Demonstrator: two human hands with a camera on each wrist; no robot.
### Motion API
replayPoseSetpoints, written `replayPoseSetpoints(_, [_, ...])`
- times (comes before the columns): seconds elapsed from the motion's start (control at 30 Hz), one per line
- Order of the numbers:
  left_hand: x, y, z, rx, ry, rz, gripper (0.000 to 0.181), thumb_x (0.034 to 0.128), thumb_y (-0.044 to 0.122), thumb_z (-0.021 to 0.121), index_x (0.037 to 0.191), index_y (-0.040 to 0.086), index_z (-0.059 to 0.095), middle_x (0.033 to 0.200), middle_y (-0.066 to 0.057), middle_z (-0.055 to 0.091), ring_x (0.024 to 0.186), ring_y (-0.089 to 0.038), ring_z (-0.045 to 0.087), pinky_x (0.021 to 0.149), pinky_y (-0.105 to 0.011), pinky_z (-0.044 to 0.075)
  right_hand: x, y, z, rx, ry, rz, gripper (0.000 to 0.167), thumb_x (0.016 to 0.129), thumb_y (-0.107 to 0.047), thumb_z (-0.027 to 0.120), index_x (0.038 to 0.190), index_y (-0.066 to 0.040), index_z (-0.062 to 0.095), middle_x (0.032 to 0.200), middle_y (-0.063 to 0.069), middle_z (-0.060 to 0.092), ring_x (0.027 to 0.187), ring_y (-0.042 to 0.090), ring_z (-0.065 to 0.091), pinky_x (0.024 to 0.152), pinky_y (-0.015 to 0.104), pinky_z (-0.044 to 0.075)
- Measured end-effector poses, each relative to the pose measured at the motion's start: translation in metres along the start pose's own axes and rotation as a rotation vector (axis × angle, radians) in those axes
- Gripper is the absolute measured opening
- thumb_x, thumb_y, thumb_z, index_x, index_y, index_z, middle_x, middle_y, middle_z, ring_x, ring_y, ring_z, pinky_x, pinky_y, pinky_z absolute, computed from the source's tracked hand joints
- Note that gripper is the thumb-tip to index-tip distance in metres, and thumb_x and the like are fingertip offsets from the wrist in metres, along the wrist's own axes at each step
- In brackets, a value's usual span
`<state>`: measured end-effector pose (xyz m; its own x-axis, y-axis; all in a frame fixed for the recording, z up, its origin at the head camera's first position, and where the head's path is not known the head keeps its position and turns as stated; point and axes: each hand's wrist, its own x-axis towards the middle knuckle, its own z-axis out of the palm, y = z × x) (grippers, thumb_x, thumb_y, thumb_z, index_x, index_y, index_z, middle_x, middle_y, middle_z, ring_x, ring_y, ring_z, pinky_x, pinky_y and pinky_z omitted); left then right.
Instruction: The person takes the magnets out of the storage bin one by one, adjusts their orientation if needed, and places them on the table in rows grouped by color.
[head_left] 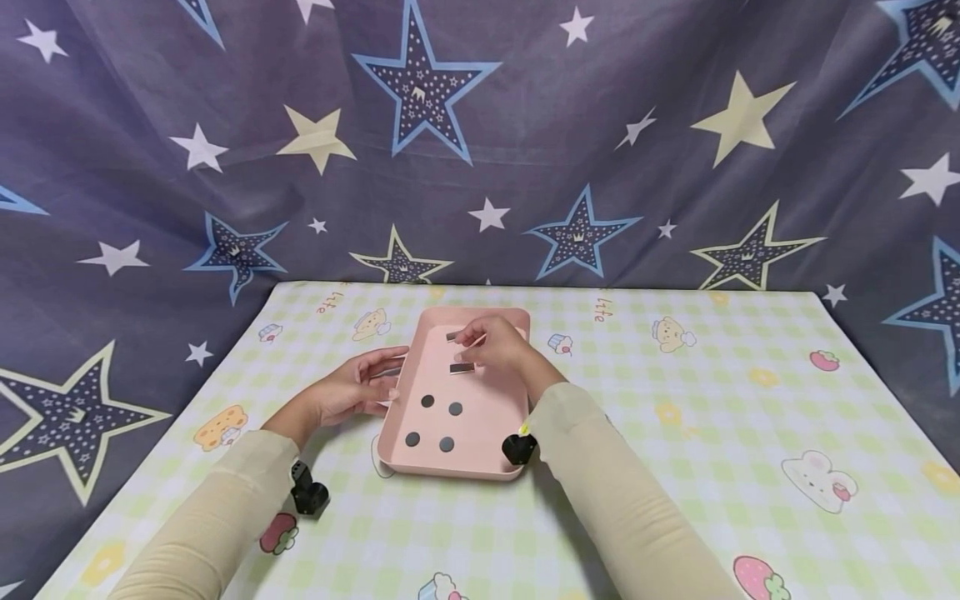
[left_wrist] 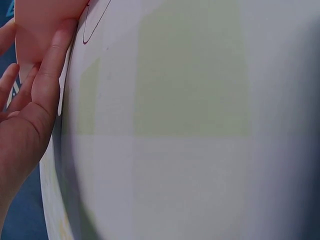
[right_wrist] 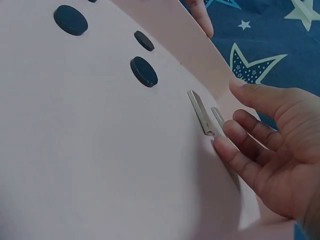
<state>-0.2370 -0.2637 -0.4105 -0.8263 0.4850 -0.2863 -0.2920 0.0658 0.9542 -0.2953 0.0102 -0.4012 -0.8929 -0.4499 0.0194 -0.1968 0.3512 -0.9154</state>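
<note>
A shallow pink tray (head_left: pixel 487 433) lies on the table. Against its left side rests my left hand (head_left: pixel 348 387), fingers fairly straight; in the left wrist view its thumb touches the tray's outer wall (left_wrist: pixel 42 30). My right hand (head_left: pixel 497 343) hovers over the far part of the tray, fingers loosely bent. Close to its fingertips lie a small flat metal-edged bar (right_wrist: pixel 201 114) and a second bar (right_wrist: pixel 218 117), partly hidden by the fingers in the right wrist view. No object shows between thumb and fingers there. Several dark round discs (head_left: pixel 427 401) sit in the tray's nearer half.
A green-and-white checked cloth (head_left: pixel 675 500) with cartoon prints covers the table. Behind it hangs a dark curtain (head_left: pixel 517 167) with stars. Black wrist cameras, the left one (head_left: pixel 309 493) and the right one (head_left: pixel 517 448), sit at the sleeves.
</note>
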Motion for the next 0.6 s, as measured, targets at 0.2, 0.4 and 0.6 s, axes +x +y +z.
replayPoseSetpoints(0.2, [0.0003, -0.0005, -0.0004, 0.001, -0.003, 0.008, 0.079, 0.0897, -0.009, 0.059, 0.156, 0.009, 0.02, 0.159, -0.019, 0.021, 0.134, -0.031, 0.042, 0.09, -0.053, 0.05, -0.0008, 0.0009, -0.0013, -0.124, -0.045, -0.002, 0.024, 0.079, -0.004, 0.08, 0.101, 0.0, 0.073, 0.09, 0.008, 0.069, 0.082, 0.015, 0.059, 0.071, 0.021, 0.049])
replayPoseSetpoints(0.4, [-0.001, 0.0002, 0.0, -0.004, -0.008, 0.014, 0.079, 0.0901, -0.009, 0.059, 0.156, 0.008, 0.019, 0.159, -0.019, 0.02, 0.133, -0.03, 0.044, 0.089, -0.053, 0.051, 0.0022, 0.0048, 0.0015, -0.222, -0.098, -0.026, 0.021, 0.076, -0.002, 0.082, 0.097, 0.0, 0.074, 0.082, 0.004, 0.067, 0.073, 0.009, 0.054, 0.068, 0.018, 0.046])
replayPoseSetpoints(0.6, [-0.0019, 0.0008, 0.0005, -0.006, -0.014, 0.018, 0.078, 0.0899, -0.009, 0.058, 0.156, 0.007, 0.019, 0.158, -0.02, 0.02, 0.134, -0.032, 0.042, 0.089, -0.054, 0.05, 0.0012, 0.0045, 0.0047, -0.294, -0.109, -0.012, 0.015, 0.077, -0.003, 0.081, 0.091, -0.001, 0.076, 0.076, 0.001, 0.065, 0.07, 0.009, 0.053, 0.067, 0.018, 0.045])
